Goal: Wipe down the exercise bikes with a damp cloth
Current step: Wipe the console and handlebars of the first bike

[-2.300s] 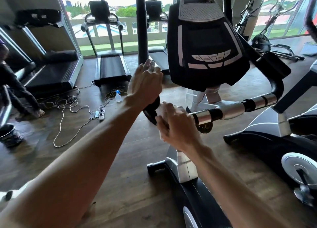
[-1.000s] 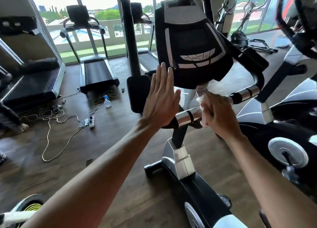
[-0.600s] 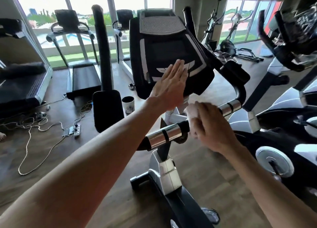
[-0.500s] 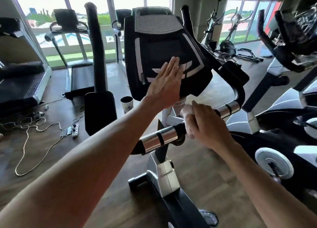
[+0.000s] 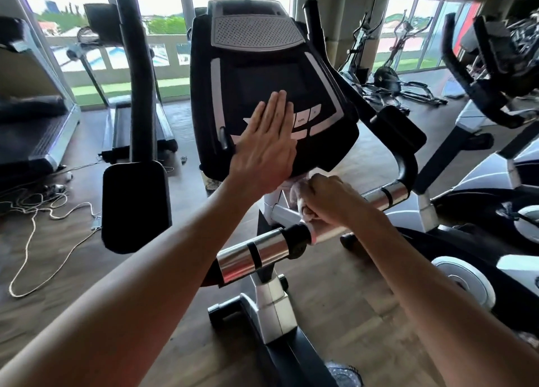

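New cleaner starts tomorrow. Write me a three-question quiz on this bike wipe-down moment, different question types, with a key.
1. True or false: the left hand lies flat with straight fingers against the bike's console.
2. Which hand grips the cloth? A) left B) right C) neither
3. Fill in: the right hand works the cloth beside the chrome ____, just below the console.

Key: 1 true; 2 B; 3 handlebar
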Tool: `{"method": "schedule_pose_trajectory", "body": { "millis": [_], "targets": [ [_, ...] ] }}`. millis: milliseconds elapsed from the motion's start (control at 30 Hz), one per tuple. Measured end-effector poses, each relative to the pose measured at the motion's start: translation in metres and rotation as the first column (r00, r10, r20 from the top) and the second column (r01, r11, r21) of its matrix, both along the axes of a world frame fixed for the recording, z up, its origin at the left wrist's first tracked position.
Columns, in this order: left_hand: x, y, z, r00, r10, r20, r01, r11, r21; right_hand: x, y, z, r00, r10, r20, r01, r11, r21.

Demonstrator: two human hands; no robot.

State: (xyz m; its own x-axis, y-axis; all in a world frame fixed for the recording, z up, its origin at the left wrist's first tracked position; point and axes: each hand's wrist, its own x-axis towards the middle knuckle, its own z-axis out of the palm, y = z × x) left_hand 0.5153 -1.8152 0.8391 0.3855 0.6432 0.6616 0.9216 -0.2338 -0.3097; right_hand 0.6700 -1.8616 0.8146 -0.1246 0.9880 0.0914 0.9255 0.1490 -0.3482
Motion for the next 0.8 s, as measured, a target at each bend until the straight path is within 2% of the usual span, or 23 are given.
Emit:
{"method": "schedule_pose_trajectory", "body": {
  "millis": [133,233,467,600,667,800],
  "targets": [
    [0.004,-0.002,0.001,1.0,0.023,0.002,-0.023,1.0,-0.008,-0.012,-0.021,0.003,0.994,0.088,0.062,-0.087,0.996,-0.011],
    [0.001,0.001,0.0,1.0,0.017,-0.005,-0.017,1.0,-0.006,-0.019,-0.026,0.012,0.99,0.13,0.047,-0.129,0.991,-0.036],
    [-0.002,-0.002,0.001,1.0,-0.007,0.005,0.007,1.0,-0.022,-0.026,-0.02,-0.004,0.99,-0.075,-0.122,0.093,0.984,0.152],
    [-0.001,-0.001,0.0,1.0,-0.005,0.006,0.005,1.0,-0.022,-0.05,-0.028,-0.009,0.957,-0.073,-0.281,0.155,0.948,0.28],
    [-0.002,0.001,0.0,1.0,-0.004,-0.003,0.004,1.0,-0.01,-0.056,-0.025,-0.009,0.952,-0.064,-0.298,0.167,0.928,0.334],
    [-0.005,-0.001,0.002,1.0,-0.026,0.001,0.026,0.999,-0.037,-0.046,-0.017,-0.011,0.938,-0.112,-0.327,0.218,0.926,0.309]
  ]
}}
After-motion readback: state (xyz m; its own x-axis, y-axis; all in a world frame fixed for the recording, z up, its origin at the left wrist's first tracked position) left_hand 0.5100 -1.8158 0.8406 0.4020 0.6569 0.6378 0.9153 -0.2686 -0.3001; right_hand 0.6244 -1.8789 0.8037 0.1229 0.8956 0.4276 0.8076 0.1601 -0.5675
